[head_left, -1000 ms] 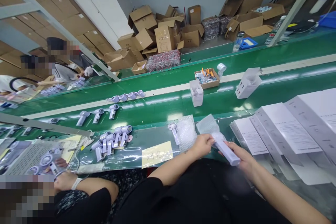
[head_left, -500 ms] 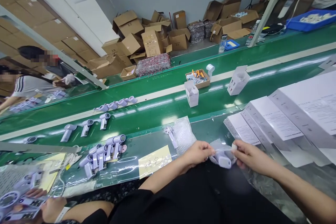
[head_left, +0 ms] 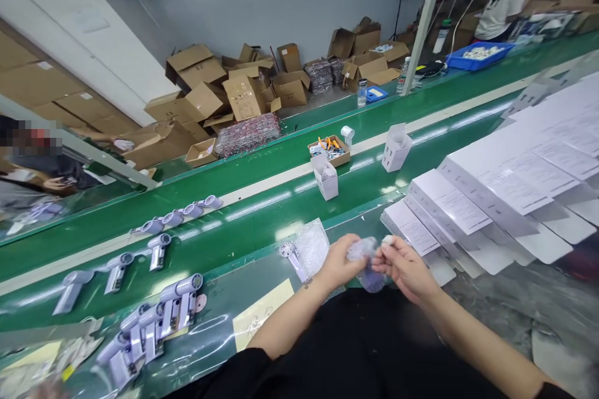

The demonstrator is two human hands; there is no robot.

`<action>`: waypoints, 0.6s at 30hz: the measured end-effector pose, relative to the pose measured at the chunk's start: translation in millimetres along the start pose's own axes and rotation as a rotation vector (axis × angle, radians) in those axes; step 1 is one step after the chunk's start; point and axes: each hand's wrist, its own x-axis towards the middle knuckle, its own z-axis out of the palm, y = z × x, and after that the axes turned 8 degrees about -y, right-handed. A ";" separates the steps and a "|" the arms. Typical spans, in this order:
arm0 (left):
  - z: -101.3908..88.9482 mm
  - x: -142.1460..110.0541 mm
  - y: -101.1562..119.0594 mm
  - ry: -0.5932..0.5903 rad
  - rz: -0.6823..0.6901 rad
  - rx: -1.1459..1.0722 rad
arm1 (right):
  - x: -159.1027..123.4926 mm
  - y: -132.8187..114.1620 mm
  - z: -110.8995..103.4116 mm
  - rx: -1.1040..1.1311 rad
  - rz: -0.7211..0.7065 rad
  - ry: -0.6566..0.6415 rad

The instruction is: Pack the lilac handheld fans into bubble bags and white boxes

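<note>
My left hand (head_left: 344, 260) is wrapped round a clear plastic bag (head_left: 364, 249) with a lavender handheld fan (head_left: 373, 280) inside, close to my body at the bench edge. My right hand (head_left: 406, 269) is closed in a pinch against the bag's right side, with a small white bit (head_left: 387, 240) at the fingertips that I cannot make out. Just beyond my left hand lie a bubble-wrap pouch (head_left: 312, 246) and an unbagged handheld fan (head_left: 293, 260). A yellow paper sign (head_left: 257, 315) with handwriting lies left of my forearm.
White boxes (head_left: 463, 199) with printed sheets are stacked at right. Two open white boxes (head_left: 325, 177) and a carton of tools (head_left: 344, 153) stand on the green conveyor (head_left: 253, 215). Several lavender fans (head_left: 161, 318) lie at left. Co-workers sit beyond the conveyor.
My view has swung right. My left hand has gone from pinching the bag's edge to wrapping round it, and my right hand has come closer to it.
</note>
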 end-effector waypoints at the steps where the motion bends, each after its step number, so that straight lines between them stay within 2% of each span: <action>1: 2.2 -1.0 -6.1 0.111 -0.055 -0.025 | -3.4 7.8 -12.6 0.019 -0.012 0.149; 3: 2.0 -3.1 -17.2 0.254 -0.142 -0.146 | -8.2 21.4 -42.5 0.063 -0.016 0.461; 4: 0.3 -3.9 -21.8 0.295 -0.178 -0.231 | -8.3 27.2 -57.3 0.102 -0.004 0.571; 6: -4.3 -4.2 -29.9 0.339 -0.231 -0.401 | -2.7 37.0 -80.3 0.197 0.020 0.669; 9: -12.5 -3.4 -42.3 0.421 -0.276 -0.611 | 10.6 49.8 -91.3 0.286 0.020 0.660; 13: -33.9 -4.9 -63.9 0.641 -0.352 -0.889 | 3.6 73.0 -73.2 0.284 -0.039 0.660; 16: -57.0 -7.8 -77.1 0.827 -0.399 -1.102 | -12.8 87.4 -54.7 0.059 -0.046 0.587; 18: -68.9 -9.3 -79.7 0.898 -0.404 -1.215 | -13.8 85.6 -45.6 -0.276 -0.018 0.490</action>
